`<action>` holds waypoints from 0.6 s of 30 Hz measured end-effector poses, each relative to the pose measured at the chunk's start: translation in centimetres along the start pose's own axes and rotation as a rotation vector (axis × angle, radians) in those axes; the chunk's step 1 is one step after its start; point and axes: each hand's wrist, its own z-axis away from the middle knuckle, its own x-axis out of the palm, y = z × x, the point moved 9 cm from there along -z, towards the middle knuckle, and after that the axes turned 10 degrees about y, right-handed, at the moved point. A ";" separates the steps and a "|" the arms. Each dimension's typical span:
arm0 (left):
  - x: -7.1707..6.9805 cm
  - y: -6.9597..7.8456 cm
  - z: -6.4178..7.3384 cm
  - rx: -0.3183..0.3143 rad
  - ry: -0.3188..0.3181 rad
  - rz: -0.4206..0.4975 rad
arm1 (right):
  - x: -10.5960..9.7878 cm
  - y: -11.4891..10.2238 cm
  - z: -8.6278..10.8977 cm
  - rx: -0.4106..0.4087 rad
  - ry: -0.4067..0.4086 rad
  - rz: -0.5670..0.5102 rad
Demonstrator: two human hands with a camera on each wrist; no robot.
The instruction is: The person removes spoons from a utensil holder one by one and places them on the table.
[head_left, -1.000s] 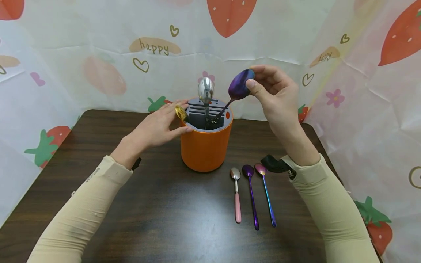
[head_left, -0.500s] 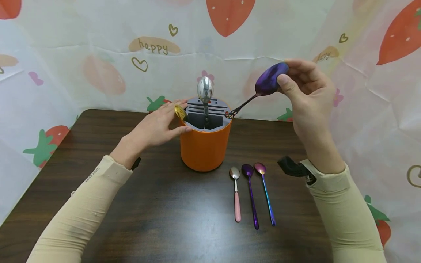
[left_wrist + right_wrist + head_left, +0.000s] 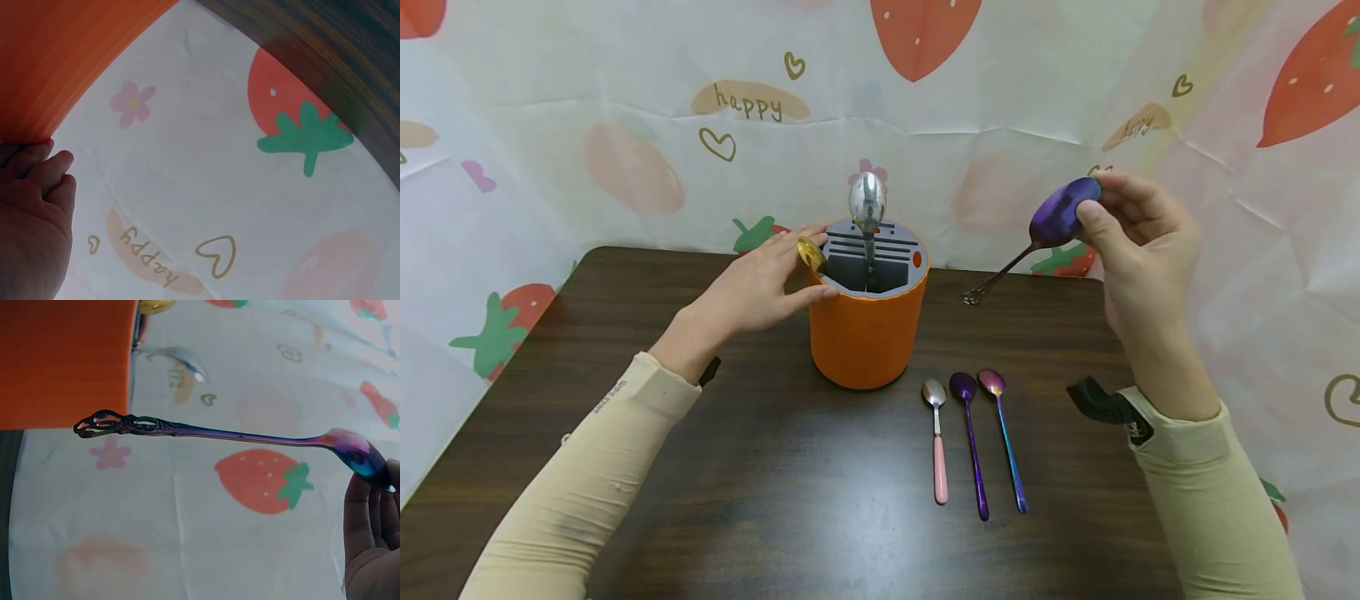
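Note:
My right hand point(image 3: 1150, 233) pinches a purple-blue spoon point(image 3: 1063, 215) by its bowl, in the air to the right of the orange utensil holder point(image 3: 867, 342). The spoon's openwork handle end hangs down to the left, apart from the holder; the right wrist view shows that handle point(image 3: 237, 435) full length. Against the holder's left rim rests my left hand point(image 3: 752, 279), thumb and fingers extended around it. Standing in the holder's grey slotted top are a silver spoon point(image 3: 868, 200) and a gold spoon point(image 3: 811, 254), bowls up. Their lower handles are hidden inside.
In front of the holder, three spoons lie side by side on the dark wooden table point(image 3: 737, 500): a pink-handled spoon point(image 3: 939, 467), a purple spoon point(image 3: 974, 450) and a rainbow spoon point(image 3: 1009, 450). A strawberry-print sheet point(image 3: 1000, 83) hangs behind.
My right hand has lifted the purple-blue spoon's handle out of the holder and carried it to the right, then slightly down. The left hand has stayed on the holder.

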 end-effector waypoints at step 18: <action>0.0 -0.2 0.0 0.001 0.018 0.013 | -6.2 2.8 2.0 0.114 0.071 0.252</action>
